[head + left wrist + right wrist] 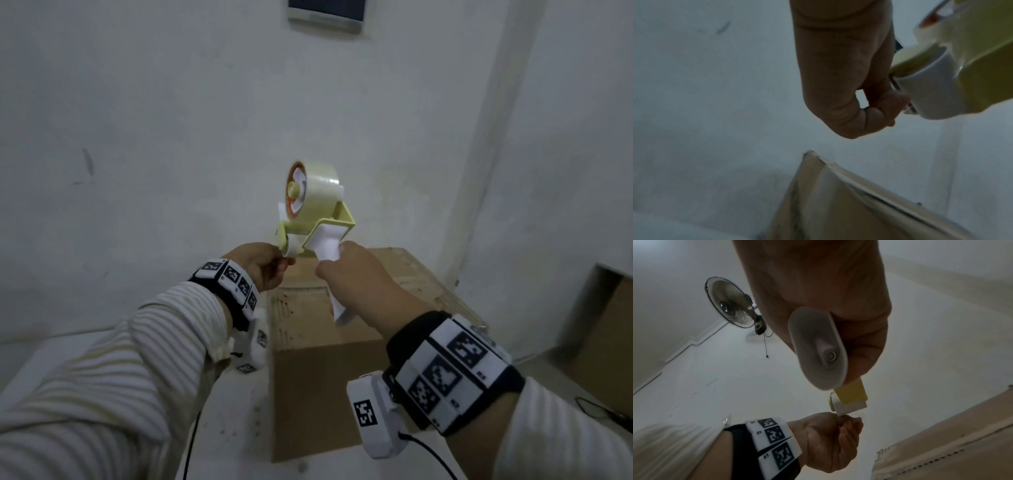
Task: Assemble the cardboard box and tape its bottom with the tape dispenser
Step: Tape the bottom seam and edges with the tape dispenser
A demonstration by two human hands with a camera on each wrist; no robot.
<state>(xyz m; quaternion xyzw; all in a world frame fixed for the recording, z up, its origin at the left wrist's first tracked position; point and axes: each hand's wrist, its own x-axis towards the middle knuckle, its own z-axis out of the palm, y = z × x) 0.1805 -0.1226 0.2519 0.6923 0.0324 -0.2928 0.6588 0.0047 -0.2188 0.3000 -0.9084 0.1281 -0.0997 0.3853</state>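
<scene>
While right hand (356, 277) grips tape dispenser (313, 212), left hand (263, 265) pinches its front.

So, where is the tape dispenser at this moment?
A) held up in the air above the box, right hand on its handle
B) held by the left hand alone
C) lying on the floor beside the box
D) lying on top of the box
A: the right hand grips the handle of the dispenser, raised clear of the box, while the left hand pinches at its front end.

Cream-and-white striped sleeves (113, 370) cover both arms. Each wrist wears a black band (455, 373) of white tiles printed with black square codes; a white camera block (373, 418) with a black cable hangs beside it.
</scene>
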